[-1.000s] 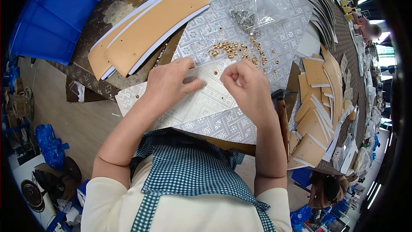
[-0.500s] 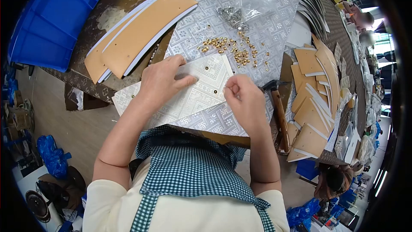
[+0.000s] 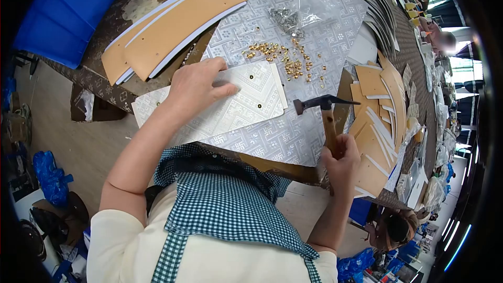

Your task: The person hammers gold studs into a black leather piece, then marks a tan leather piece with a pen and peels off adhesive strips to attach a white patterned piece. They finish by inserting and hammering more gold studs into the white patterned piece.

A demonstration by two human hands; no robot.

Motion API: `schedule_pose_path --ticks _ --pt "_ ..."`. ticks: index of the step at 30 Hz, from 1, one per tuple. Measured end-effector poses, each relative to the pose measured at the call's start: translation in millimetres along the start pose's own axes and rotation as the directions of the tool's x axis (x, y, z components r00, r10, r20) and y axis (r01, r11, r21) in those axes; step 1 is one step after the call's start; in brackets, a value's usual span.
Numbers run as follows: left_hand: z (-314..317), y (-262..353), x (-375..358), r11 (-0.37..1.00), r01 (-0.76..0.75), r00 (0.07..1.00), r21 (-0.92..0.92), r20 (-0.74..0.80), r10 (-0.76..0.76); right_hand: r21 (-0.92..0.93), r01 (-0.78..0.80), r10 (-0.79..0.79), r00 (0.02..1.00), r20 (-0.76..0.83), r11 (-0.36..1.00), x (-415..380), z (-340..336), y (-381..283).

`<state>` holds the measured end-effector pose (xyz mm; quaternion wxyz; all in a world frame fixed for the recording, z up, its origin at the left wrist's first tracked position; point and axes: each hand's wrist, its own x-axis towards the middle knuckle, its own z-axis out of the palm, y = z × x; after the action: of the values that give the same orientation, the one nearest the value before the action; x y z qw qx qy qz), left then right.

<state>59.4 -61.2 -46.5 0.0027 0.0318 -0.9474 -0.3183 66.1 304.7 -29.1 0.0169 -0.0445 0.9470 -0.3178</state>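
Note:
My right hand is wrapped round the wooden handle of a hammer, its dark metal head raised at the right of the patterned sheet. Under my left hand lies a white embossed panel; the thumb is spread from the fingers, pressing on its upper edge. Two small dark-centred brass rings show near the panel's right end, and another sits near its left end. Gold-coloured rivets are scattered just beyond the panel. Behind them, a clear bag lies beside a heap of silvery small parts.
Tan curved panels are stacked at the upper left, near a blue bin. More tan pieces lie in a pile on the right. Dark-edged strips fan out at the upper right. Another person appears at the lower right.
My right hand has left the panel's right end, moved right and towards me, and taken hold of the hammer, which is now lifted and turned. My left hand remains on the panel.

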Motion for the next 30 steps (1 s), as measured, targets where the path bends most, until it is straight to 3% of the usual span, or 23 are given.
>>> schedule_pose_path --ticks 2,3,5,9,10,11,12,13,17,19,20,23,26,27,28,30 --pt "0 0 1 1.000 0.009 1.000 -0.010 -0.004 -0.009 0.327 -0.044 0.046 0.999 0.001 0.944 -13 -3 -31" --pt "1 0 1 1.000 0.009 1.000 -0.015 -0.001 -0.009 0.551 -0.004 -0.018 0.999 0.035 0.834 -20 -10 -49" --pt "-2 2 1 1.000 0.028 0.999 -0.008 0.017 -0.028 0.419 0.331 -0.265 0.941 -0.208 0.846 -31 -22 -62" --pt "0 0 1 0.999 0.034 0.999 -0.019 0.013 -0.033 0.450 0.482 -0.348 0.869 -0.350 0.751 -31 -6 -76" --pt "1 0 2 0.999 0.030 0.999 -0.022 0.015 -0.029 0.270 0.473 -0.405 0.873 -0.271 0.839 -30 -1 -68" --pt "1 -1 3 0.999 0.027 1.000 -0.023 0.016 -0.027 -0.120 0.503 -0.515 0.850 -0.111 0.856 -26 3 -63" --pt "1 -1 2 0.999 0.023 1.000 -0.025 0.022 -0.023 -0.405 0.498 -0.511 0.855 0.084 0.767 -21 12 -67" --pt "2 -2 1 1.000 0.016 1.000 -0.019 0.024 -0.015 -0.469 0.305 -0.173 0.937 0.303 0.829 -15 26 -77" --pt "2 -4 3 1.000 -0.002 1.000 0.006 0.016 0.002 -0.224 0.320 -0.288 0.944 0.163 0.921 -8 3 -93" --pt "2 -4 3 1.000 -0.007 1.000 0.015 0.024 0.007 -0.016 0.419 -0.418 0.901 -0.121 0.908 -10 -6 -99" --pt "2 -3 2 1.000 -0.010 1.000 0.017 0.028 0.010 0.279 0.310 -0.244 0.938 -0.247 0.909 -20 -10 -111" --pt "5 -7 3 1.000 -0.018 1.000 0.017 0.012 0.018 0.507 0.591 -0.370 0.799 -0.475 0.627 -20 -14 -116" --pt "5 -7 3 1.000 -0.009 1.000 0.020 0.007 0.009 0.270 0.329 -0.297 0.943 -0.153 0.905 -33 13 -69" --pt "5 -6 3 1.000 -0.005 1.000 0.021 0.011 0.005 -0.263 0.433 -0.422 0.901 0.103 0.862 -24 16 -69" --pt "6 -6 2 1.000 -0.010 1.000 0.009 0.008 0.010 -0.383 0.347 -0.241 0.923 0.299 0.856 -21 31 -63" --pt "7 -8 3 1.000 -0.024 1.000 -0.012 -0.002 0.024 -0.267 0.226 -0.150 0.950 0.275 0.937 -21 21 -61"
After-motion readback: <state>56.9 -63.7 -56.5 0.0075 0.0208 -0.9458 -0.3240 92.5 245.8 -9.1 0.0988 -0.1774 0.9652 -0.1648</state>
